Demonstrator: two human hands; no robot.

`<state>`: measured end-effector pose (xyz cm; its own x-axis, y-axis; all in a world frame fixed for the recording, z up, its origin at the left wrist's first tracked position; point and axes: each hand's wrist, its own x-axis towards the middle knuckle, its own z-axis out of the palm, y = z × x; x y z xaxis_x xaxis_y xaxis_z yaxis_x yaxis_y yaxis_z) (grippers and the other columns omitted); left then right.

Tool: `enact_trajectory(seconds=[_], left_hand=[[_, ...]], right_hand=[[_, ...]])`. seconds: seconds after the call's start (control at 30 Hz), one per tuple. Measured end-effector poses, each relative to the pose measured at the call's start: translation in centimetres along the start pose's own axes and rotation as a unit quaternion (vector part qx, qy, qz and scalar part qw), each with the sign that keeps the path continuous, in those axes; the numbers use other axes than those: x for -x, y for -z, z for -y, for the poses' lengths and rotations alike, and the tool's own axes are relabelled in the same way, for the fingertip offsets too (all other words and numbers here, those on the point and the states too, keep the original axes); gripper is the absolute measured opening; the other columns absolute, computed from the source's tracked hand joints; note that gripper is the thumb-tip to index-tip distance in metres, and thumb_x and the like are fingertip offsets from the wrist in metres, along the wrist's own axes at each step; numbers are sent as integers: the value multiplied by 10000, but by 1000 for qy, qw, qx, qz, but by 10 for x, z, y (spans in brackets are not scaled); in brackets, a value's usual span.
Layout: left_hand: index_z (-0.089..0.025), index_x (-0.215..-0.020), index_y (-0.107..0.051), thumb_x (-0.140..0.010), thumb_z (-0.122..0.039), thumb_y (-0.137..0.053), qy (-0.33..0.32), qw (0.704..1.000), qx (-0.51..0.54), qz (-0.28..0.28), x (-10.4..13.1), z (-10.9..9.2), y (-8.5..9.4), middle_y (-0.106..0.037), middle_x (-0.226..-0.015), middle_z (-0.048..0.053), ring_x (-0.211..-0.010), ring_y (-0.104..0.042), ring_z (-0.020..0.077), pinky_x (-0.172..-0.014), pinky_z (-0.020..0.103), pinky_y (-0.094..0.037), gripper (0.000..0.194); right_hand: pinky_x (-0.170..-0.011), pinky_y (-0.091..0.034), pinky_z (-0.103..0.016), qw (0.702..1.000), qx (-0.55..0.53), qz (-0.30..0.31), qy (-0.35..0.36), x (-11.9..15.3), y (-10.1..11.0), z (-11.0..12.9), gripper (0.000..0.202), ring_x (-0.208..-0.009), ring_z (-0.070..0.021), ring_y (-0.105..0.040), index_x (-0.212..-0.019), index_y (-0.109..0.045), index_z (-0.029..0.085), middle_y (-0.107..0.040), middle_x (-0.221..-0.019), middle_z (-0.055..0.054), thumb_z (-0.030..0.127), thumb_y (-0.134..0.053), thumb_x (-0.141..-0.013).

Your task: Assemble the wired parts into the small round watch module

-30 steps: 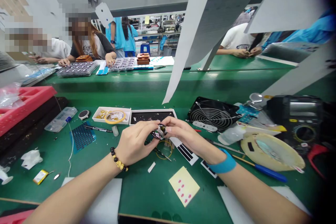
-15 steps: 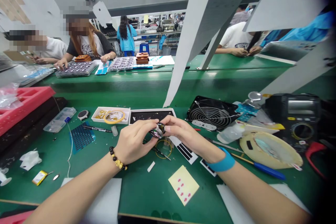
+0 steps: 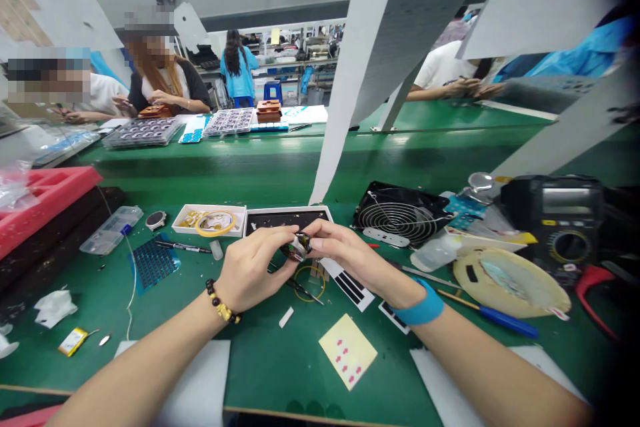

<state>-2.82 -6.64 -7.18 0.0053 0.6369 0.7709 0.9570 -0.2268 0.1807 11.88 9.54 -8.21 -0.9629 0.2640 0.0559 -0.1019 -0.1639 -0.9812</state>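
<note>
Left hand (image 3: 253, 270) and right hand (image 3: 350, 257) both pinch small round watch case (image 3: 299, 246) above green tabletop (image 3: 270, 360); fingers closed on it, black tray (image 3: 287, 219) just behind.

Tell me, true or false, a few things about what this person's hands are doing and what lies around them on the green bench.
1. Both hands pinch one small round part. True: the left hand and right hand meet on it.
2. The part rests flat on the bench. False: it is held above the green bench.
3. A black fan lies right of the hands. True.
4. The blue-handled screwdriver is in the right hand. False: it lies on the bench.
5. The yellow card carries pink marks. True.
</note>
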Motion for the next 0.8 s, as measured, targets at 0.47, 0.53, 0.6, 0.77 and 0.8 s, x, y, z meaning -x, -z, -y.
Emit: enact_trajectory(seconds=[0.47,0.53,0.6,0.77,0.8], left_hand=[[-203,-1194,-572,-836,-123,-714,5,1000,3,-2,-1,0,0,-732,-1189,69,-1073,-707,178,-922,307,-607,393],[-197,-1189,-575,-833,-120,-716,2,1000,-1,-2,-1,0,0,-733,-1188,69,-1072,-707,176,-922,303,-606,390],[-191,-1184,-578,-831,-116,-715,-2,1000,-6,-2,-1,0,0,-734,-1185,71,-1069,-708,176,-919,304,-606,385],[-195,-1171,-581,-834,-105,-704,-15,1000,-17,3,-1,1,-1,-737,-1181,69,-1041,-715,176,-892,307,-614,369],[-198,-1172,-581,-836,-106,-701,-19,1000,-19,4,-1,1,-1,-737,-1183,70,-1039,-715,178,-888,306,-615,368]], right_hand=[[-962,-552,-401,1000,6,-6,21,-2,-1,-1,241,-1005,-200,-655,-1034,-660,173,-668,-1042,-54,383,-696,-922],[-954,-556,-398,1000,7,-9,22,-3,-1,-1,232,-1002,-197,-650,-1023,-660,172,-665,-1032,-52,377,-694,-920],[-947,-558,-392,1000,5,-14,21,-3,-1,-1,210,-990,-191,-648,-1002,-657,173,-663,-1017,-46,362,-689,-917],[-927,-555,-381,999,4,-27,18,-4,-3,0,155,-932,-174,-648,-949,-647,180,-646,-952,-19,317,-688,-888],[-921,-556,-382,999,7,-32,19,-4,-3,1,153,-914,-171,-644,-937,-644,182,-638,-935,-14,312,-694,-874]])
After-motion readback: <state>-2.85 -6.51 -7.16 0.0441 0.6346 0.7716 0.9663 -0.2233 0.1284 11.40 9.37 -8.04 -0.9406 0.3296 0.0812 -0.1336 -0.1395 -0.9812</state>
